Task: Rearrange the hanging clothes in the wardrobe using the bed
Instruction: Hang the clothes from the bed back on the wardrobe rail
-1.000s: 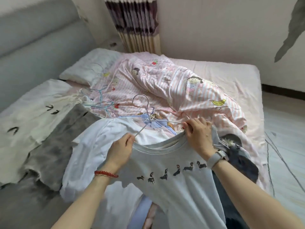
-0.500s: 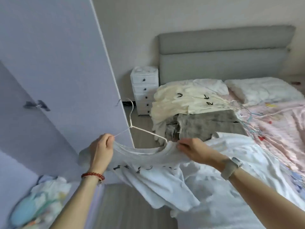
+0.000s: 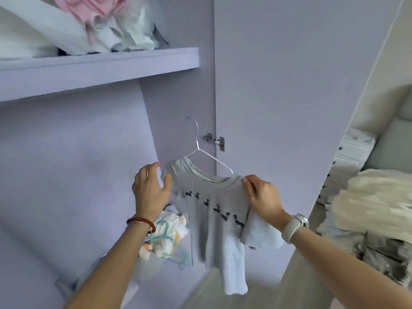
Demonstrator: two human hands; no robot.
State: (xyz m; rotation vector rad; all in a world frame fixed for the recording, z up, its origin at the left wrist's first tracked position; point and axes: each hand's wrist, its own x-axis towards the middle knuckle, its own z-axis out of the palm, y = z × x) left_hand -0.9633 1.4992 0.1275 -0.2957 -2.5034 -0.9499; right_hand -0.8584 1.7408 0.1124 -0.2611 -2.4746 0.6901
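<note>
A grey T-shirt [image 3: 214, 210] with a row of small black dog prints hangs on a white wire hanger [image 3: 201, 152], held up in front of the open lilac wardrobe [image 3: 73, 166]. My right hand [image 3: 262, 199] pinches the shirt's right shoulder with the hanger end inside it. My left hand [image 3: 150, 188] is beside the shirt's left shoulder, fingers straightened, its thumb touching the fabric edge. The hanger's hook points up and is free of any rail. The bed [image 3: 399, 139] shows at the far right.
A wardrobe shelf [image 3: 100, 63] above carries folded white and pink clothes. The open door [image 3: 301, 85] with its hinge [image 3: 215, 140] stands behind the shirt. A bundle of small garments [image 3: 169, 230] lies low in the wardrobe. A white nightstand [image 3: 350, 157] and cream and grey clothes [image 3: 374, 204] are on the right.
I have turned from the bed to the wardrobe, carrying the shirt on its hanger. My left hand, which gripped the shirt's shoulder, has loosened and opened.
</note>
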